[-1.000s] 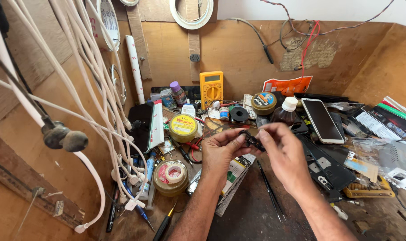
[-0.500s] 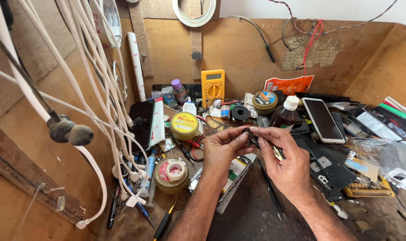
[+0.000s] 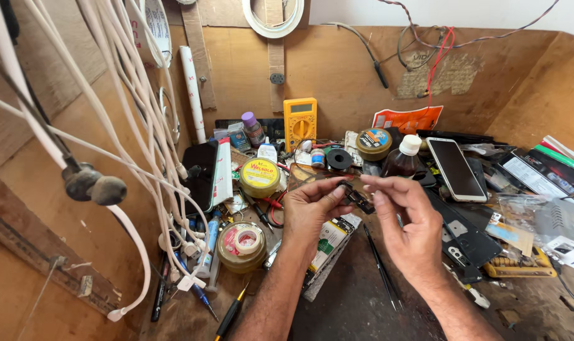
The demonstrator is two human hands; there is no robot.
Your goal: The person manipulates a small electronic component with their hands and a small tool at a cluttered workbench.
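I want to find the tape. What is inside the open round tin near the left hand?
Inside the open round tin lies a small white tape roll on pinkish bits. The tin's bottom beneath them is covered, so it cannot be seen.

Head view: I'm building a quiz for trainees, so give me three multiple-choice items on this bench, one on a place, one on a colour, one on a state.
1. Where does the multimeter stand?
A. against the back wall
B. at the front edge
C. in the right hand

2. What colour is the multimeter?
A. blue
B. yellow
C. white

3. How is the small black part held?
A. lying loose on the bench
B. in the left hand alone
C. between the fingers of both hands

Answers:
1 A, it leans upright at the wooden back wall.
2 B, its case is yellow.
3 C, the left hand and right hand both pinch it above the bench.
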